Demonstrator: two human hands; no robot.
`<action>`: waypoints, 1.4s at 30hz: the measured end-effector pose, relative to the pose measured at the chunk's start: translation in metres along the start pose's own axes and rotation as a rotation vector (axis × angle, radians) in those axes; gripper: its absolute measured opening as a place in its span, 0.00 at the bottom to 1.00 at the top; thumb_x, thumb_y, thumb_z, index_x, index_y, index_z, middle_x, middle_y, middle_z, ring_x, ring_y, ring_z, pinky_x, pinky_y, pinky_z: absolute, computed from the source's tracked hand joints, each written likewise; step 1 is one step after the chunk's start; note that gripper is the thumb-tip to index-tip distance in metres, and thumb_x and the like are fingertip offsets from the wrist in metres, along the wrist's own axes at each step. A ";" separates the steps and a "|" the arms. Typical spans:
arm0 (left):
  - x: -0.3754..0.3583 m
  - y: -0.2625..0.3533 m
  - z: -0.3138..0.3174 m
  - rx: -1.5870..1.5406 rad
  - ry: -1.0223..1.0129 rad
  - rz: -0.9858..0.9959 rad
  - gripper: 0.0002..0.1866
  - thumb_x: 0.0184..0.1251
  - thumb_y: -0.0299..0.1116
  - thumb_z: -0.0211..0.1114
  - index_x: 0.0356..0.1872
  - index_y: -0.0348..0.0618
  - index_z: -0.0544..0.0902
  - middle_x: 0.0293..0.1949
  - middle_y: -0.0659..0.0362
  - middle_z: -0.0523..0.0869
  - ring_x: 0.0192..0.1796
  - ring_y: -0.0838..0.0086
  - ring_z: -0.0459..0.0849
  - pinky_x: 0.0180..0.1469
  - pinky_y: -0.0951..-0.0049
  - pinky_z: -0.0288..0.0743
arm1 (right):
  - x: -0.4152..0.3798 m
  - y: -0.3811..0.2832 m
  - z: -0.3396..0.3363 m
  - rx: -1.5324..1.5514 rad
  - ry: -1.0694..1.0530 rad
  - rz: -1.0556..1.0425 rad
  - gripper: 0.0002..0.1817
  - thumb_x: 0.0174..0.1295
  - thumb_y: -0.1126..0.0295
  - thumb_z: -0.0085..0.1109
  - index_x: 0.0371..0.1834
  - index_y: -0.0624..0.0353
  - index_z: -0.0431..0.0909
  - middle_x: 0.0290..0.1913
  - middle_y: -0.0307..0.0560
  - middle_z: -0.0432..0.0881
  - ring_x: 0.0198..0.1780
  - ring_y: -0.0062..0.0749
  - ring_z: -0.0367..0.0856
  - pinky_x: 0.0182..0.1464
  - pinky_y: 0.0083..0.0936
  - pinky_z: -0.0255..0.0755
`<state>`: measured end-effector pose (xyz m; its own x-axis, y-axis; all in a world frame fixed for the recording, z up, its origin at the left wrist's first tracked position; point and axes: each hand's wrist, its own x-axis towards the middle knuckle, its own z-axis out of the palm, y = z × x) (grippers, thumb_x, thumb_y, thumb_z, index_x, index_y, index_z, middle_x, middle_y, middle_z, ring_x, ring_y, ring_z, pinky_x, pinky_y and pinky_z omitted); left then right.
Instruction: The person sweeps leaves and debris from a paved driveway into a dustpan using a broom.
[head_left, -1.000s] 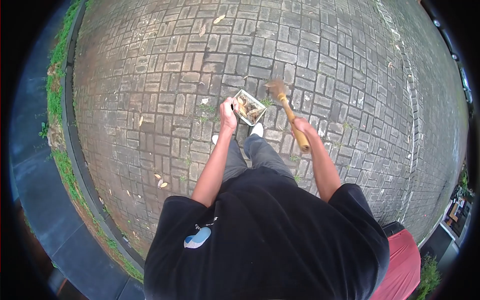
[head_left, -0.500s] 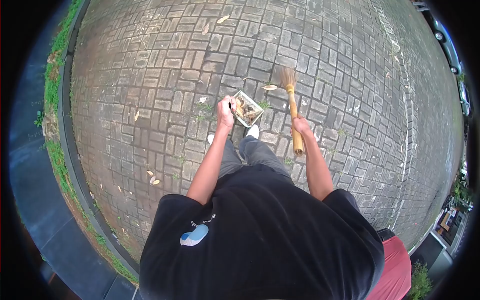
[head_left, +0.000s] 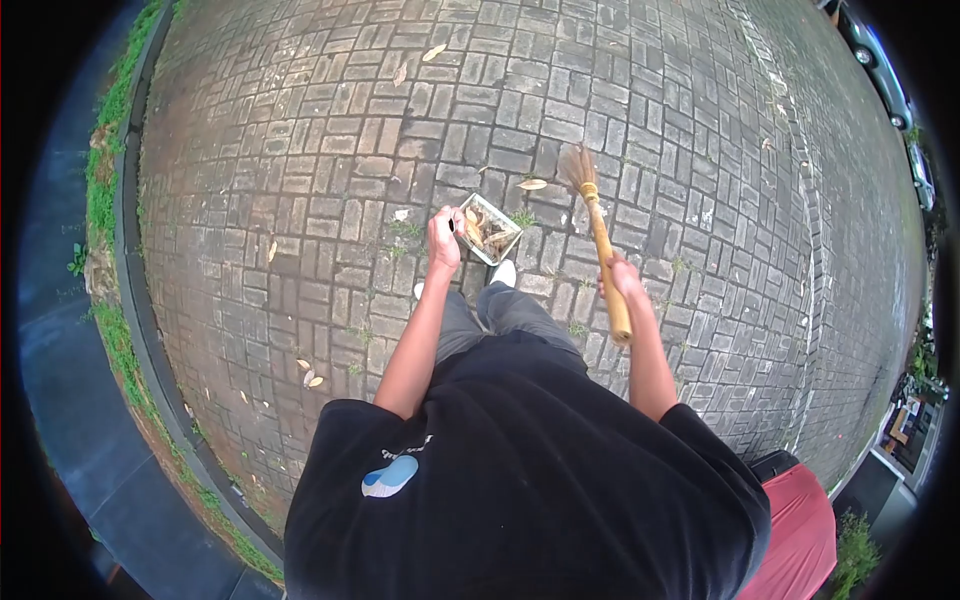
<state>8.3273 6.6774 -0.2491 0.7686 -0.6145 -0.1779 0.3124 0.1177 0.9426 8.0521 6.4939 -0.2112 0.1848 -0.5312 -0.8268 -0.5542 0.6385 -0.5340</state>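
Observation:
My left hand (head_left: pixel 444 238) is closed around the dark handle of a dustpan (head_left: pixel 505 254), a light-rimmed, box-shaped pan just ahead of my shoes. Dry leaves (head_left: pixel 487 229) and debris lie inside it. Out to the right, my right hand (head_left: pixel 621 277) grips a stick broom (head_left: pixel 602 236) by its thick, pale wooden handle. The broom's brown bristles (head_left: pixel 577 169) point forward, and its butt end reaches back beside my forearm. A single dry leaf (head_left: pixel 532 184) rests on the paving between the pan and the bristles.
Brick paving (head_left: pixel 330 130) surrounds me, with scattered leaves (head_left: pixel 434 52) farther ahead and a few fallen leaves (head_left: pixel 311 379) at left. A curb (head_left: pixel 131 215) with a grass strip (head_left: pixel 103 190) runs along the left. Parked cars (head_left: pixel 875 60) stand far right; something red (head_left: pixel 795 530) is behind my right side.
The broom has come back toward me and its butt end has swung right, with my right hand moving along. My left hand and the dustpan have shifted slightly left and nearer.

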 end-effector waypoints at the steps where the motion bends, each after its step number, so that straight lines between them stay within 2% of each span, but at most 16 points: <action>1: 0.002 0.001 0.000 -0.006 -0.007 0.017 0.22 0.66 0.45 0.38 0.15 0.44 0.63 0.15 0.64 0.65 0.21 0.79 0.62 0.28 0.76 0.54 | 0.018 0.006 0.012 0.004 -0.002 -0.004 0.24 0.64 0.65 0.38 0.65 0.54 0.58 0.24 0.44 0.70 0.17 0.28 0.69 0.18 0.24 0.69; 4: -0.001 0.002 -0.001 -0.012 -0.012 0.032 0.21 0.66 0.45 0.38 0.15 0.45 0.63 0.15 0.64 0.64 0.21 0.79 0.62 0.28 0.76 0.54 | 0.041 0.023 0.027 -0.105 -0.002 -0.018 0.21 0.64 0.66 0.38 0.60 0.58 0.62 0.23 0.44 0.69 0.18 0.28 0.69 0.18 0.26 0.70; 6: 0.001 0.004 -0.003 -0.014 -0.019 0.036 0.21 0.66 0.45 0.38 0.15 0.45 0.63 0.15 0.64 0.64 0.21 0.79 0.62 0.28 0.76 0.55 | 0.039 0.033 0.018 -0.138 -0.274 0.183 0.16 0.66 0.65 0.40 0.55 0.56 0.64 0.23 0.42 0.69 0.17 0.24 0.67 0.17 0.21 0.67; 9: 0.001 0.007 -0.003 -0.097 -0.004 0.000 0.21 0.65 0.44 0.39 0.15 0.45 0.63 0.15 0.63 0.64 0.21 0.78 0.62 0.28 0.76 0.57 | -0.008 0.029 0.005 -0.100 -0.388 0.204 0.21 0.65 0.65 0.38 0.61 0.55 0.62 0.23 0.43 0.69 0.18 0.25 0.68 0.18 0.23 0.67; 13: -0.002 0.012 -0.003 -0.135 0.023 0.006 0.21 0.65 0.45 0.39 0.15 0.44 0.63 0.14 0.63 0.64 0.21 0.77 0.62 0.29 0.75 0.57 | -0.067 0.007 0.000 -0.084 -0.346 0.159 0.28 0.66 0.65 0.39 0.70 0.51 0.53 0.23 0.42 0.69 0.18 0.24 0.67 0.19 0.23 0.67; 20: -0.002 0.006 0.001 -0.017 0.000 0.017 0.22 0.65 0.45 0.39 0.15 0.45 0.62 0.14 0.63 0.64 0.21 0.77 0.63 0.29 0.75 0.57 | -0.024 0.005 0.025 -0.367 -0.066 -0.080 0.26 0.63 0.67 0.38 0.67 0.54 0.57 0.21 0.43 0.71 0.18 0.27 0.71 0.20 0.26 0.70; 22: -0.003 0.005 0.004 -0.006 0.002 0.014 0.21 0.66 0.45 0.38 0.15 0.46 0.62 0.15 0.63 0.64 0.22 0.78 0.63 0.29 0.75 0.57 | 0.022 0.018 0.030 -0.261 -0.145 -0.076 0.23 0.62 0.68 0.38 0.61 0.58 0.64 0.20 0.43 0.71 0.17 0.27 0.72 0.20 0.27 0.70; 23: -0.004 0.005 0.005 -0.003 0.002 0.017 0.21 0.66 0.45 0.38 0.15 0.46 0.62 0.15 0.63 0.64 0.22 0.78 0.63 0.29 0.75 0.57 | 0.045 0.023 0.025 -0.178 -0.171 0.082 0.18 0.63 0.67 0.39 0.54 0.59 0.67 0.19 0.42 0.71 0.16 0.26 0.71 0.18 0.25 0.69; 24: -0.005 0.005 0.006 -0.028 0.007 0.008 0.21 0.66 0.45 0.38 0.14 0.46 0.62 0.15 0.63 0.64 0.21 0.78 0.63 0.29 0.76 0.57 | 0.046 0.023 0.017 -0.169 -0.177 0.076 0.18 0.63 0.67 0.39 0.54 0.59 0.67 0.19 0.42 0.71 0.16 0.26 0.71 0.18 0.25 0.69; 26: -0.002 0.012 0.004 -0.052 0.007 0.007 0.21 0.66 0.45 0.38 0.14 0.46 0.62 0.15 0.64 0.64 0.21 0.78 0.63 0.29 0.76 0.57 | 0.044 0.026 0.002 -0.065 -0.398 0.239 0.16 0.64 0.65 0.41 0.52 0.57 0.68 0.20 0.42 0.71 0.16 0.25 0.69 0.17 0.23 0.67; 30: -0.007 0.015 0.001 -0.156 0.114 -0.022 0.21 0.66 0.45 0.38 0.14 0.46 0.62 0.14 0.63 0.63 0.21 0.78 0.62 0.29 0.76 0.57 | -0.028 -0.007 -0.016 0.055 -0.426 0.225 0.17 0.65 0.63 0.41 0.54 0.55 0.68 0.22 0.42 0.71 0.16 0.23 0.68 0.16 0.21 0.65; 32: -0.003 0.016 -0.002 -0.108 0.072 0.018 0.21 0.65 0.45 0.38 0.14 0.45 0.62 0.14 0.63 0.63 0.21 0.78 0.62 0.28 0.75 0.57 | -0.054 -0.025 -0.007 -0.100 -0.321 0.074 0.23 0.66 0.65 0.39 0.65 0.51 0.60 0.24 0.42 0.69 0.16 0.25 0.68 0.16 0.20 0.66; 35: 0.000 0.013 0.001 -0.055 0.051 0.011 0.21 0.65 0.45 0.38 0.14 0.46 0.62 0.13 0.63 0.63 0.21 0.78 0.62 0.28 0.75 0.56 | -0.024 -0.013 0.018 -0.312 -0.115 -0.118 0.21 0.62 0.65 0.40 0.58 0.58 0.68 0.24 0.44 0.73 0.17 0.28 0.71 0.18 0.27 0.69; 38: 0.002 0.010 0.009 -0.036 0.034 0.007 0.21 0.65 0.45 0.38 0.13 0.46 0.61 0.13 0.63 0.63 0.21 0.78 0.61 0.27 0.75 0.55 | 0.029 0.018 0.035 -0.600 -0.065 -0.265 0.22 0.60 0.66 0.40 0.56 0.61 0.68 0.23 0.45 0.74 0.18 0.29 0.73 0.21 0.28 0.71; 40: 0.002 0.006 0.009 -0.031 0.034 0.004 0.21 0.64 0.45 0.39 0.13 0.46 0.60 0.13 0.63 0.63 0.20 0.79 0.60 0.26 0.75 0.54 | 0.028 0.021 0.031 -0.457 -0.138 -0.136 0.21 0.61 0.66 0.39 0.56 0.61 0.68 0.21 0.45 0.72 0.17 0.29 0.71 0.22 0.27 0.70; 42: 0.006 0.002 0.009 -0.065 0.056 0.025 0.21 0.64 0.45 0.38 0.13 0.46 0.60 0.13 0.64 0.63 0.19 0.79 0.60 0.25 0.75 0.54 | 0.022 0.020 0.013 -0.337 -0.391 0.143 0.22 0.65 0.65 0.39 0.63 0.54 0.62 0.19 0.40 0.69 0.16 0.25 0.69 0.17 0.23 0.66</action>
<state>8.3272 6.6669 -0.2454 0.8058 -0.5666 -0.1721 0.3272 0.1837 0.9269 8.0557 6.5025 -0.2427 0.3409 -0.1638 -0.9257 -0.8142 0.4408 -0.3778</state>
